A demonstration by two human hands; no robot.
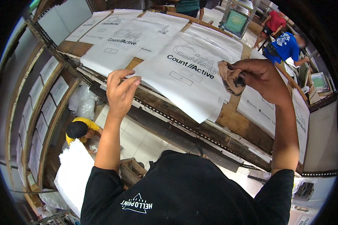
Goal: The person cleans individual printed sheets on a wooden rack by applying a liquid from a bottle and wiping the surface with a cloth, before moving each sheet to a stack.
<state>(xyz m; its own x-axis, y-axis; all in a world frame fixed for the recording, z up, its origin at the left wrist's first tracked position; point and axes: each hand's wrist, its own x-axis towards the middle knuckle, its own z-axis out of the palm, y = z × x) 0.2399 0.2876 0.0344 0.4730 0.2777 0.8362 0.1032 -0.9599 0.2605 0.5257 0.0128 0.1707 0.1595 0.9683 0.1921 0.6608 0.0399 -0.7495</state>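
Observation:
In front of me a white printed sheet (157,69) with black lettering and an outlined design lies on top of other sheets on a sloping wooden bench. My left hand (121,92) is at its near left corner, thumb and fingertips closed on the edge there. A crumpled brown rag (229,78) with black smears is gripped in my right hand (261,77), over the sheet's right side. Dark stains mark the right hand's fingers. Whether the rag touches the sheet, I cannot tell.
More printed sheets (116,35) cover the bench to the left and right. A perforated metal rail (169,114) runs along its front edge. Shelves of sheets (45,101) stand at left. Below, a person in yellow (80,129) crouches; people in blue (285,47) and red (276,22) are at far right.

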